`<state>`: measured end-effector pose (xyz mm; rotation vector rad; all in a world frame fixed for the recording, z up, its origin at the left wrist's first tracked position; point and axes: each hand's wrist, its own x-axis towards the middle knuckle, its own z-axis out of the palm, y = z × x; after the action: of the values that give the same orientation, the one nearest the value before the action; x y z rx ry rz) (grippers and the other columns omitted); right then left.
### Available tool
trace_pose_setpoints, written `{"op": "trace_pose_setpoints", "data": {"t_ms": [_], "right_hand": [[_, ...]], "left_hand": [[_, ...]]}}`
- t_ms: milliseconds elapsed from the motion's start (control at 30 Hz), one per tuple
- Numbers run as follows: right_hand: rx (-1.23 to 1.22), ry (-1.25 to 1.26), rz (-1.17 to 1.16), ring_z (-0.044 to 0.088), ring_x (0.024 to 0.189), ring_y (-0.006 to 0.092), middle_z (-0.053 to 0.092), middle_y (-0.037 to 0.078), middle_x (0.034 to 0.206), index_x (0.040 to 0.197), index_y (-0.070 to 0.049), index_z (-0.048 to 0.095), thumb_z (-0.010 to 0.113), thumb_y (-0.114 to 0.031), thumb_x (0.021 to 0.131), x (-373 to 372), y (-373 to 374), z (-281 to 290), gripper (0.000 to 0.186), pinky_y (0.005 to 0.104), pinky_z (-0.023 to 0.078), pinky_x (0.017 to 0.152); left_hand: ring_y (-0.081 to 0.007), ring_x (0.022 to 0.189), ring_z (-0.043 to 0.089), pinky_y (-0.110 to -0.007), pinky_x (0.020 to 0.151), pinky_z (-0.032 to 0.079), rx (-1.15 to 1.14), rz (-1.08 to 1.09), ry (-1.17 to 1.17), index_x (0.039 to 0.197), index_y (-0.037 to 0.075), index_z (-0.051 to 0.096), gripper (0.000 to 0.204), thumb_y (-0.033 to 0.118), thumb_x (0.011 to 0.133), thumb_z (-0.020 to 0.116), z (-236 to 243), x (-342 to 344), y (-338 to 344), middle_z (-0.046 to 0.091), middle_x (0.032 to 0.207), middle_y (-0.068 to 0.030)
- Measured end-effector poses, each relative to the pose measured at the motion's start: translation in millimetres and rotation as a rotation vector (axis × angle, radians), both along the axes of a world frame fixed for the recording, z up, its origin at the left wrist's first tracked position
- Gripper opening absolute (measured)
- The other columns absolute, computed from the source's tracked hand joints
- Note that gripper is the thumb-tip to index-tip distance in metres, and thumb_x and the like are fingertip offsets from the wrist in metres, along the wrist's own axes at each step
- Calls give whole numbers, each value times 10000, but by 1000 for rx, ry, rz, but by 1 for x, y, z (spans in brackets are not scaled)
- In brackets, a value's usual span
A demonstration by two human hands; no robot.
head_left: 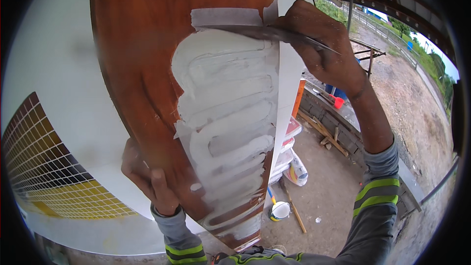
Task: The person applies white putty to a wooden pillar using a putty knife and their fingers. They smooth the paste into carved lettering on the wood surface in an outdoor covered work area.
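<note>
A long reddish-brown panel stands in front of me, its curved left edge running down toward my body. Wet white filler covers much of its right side in looping ridges and smears. My right hand is closed round a wide, thin metal filler knife, its blade against the panel at the top of the white patch. Just above the blade lies a pale, smooth strip. Lower down, my left hand grips the panel's left edge, with some fingers hidden behind it.
A white surface with a yellow and brown grid-patterned part is on the left. Below right are stacked bags, a white container, a wooden stick and loose timber. A low block wall borders the floor.
</note>
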<state>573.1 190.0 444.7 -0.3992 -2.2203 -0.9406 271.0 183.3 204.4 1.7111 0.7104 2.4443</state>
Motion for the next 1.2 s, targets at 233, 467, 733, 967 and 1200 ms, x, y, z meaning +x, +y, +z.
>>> {"op": "trace_pose_setpoints", "data": {"t_ms": [233, 467, 733, 967, 1200], "right_hand": [[-374, 382, 121, 646, 744, 278, 693, 153, 817, 1042, 43, 649, 574, -220, 959, -16, -14, -11, 286, 346, 505, 742], [-131, 530, 83, 583, 617, 182, 664, 92, 761, 1074, -34, 689, 577, -156, 949, 24, -38, -33, 208, 308, 470, 577], [-549, 1022, 196, 488, 636, 75, 568, -2, 729, 973, -11, 618, 565, -222, 993, 44, -66, -89, 219, 263, 394, 576], [-646, 1249, 249, 470, 657, 65, 553, -19, 721, 891, -39, 616, 576, -285, 985, 73, -64, -129, 267, 251, 365, 603], [-726, 1231, 240, 485, 659, 74, 572, 2, 727, 940, -7, 617, 582, -266, 985, 72, -48, -136, 265, 246, 371, 591]], "left_hand": [[-312, 1324, 354, -454, 1087, 312, -25, 81, 45, 1366, 25, 323, 566, 371, 961, 514, 4, -3, -5, 358, 1411, -193], [-293, 1274, 417, -424, 1029, 329, 157, 631, 389, 1250, 21, 522, 388, 170, 903, 608, 74, 2, -64, 436, 1392, -175], [-265, 1236, 458, -462, 1008, 310, 470, 652, 935, 949, 152, 720, 180, 162, 772, 746, 224, 86, -37, 555, 1294, -36], [-242, 1265, 441, -487, 1027, 299, 556, 774, 1178, 821, 152, 724, 104, 136, 727, 765, 246, 100, -16, 557, 1298, 2], [-238, 1272, 443, -489, 1038, 294, 570, 796, 1246, 784, 138, 698, 82, 144, 732, 761, 247, 101, -20, 565, 1280, 11]]}}
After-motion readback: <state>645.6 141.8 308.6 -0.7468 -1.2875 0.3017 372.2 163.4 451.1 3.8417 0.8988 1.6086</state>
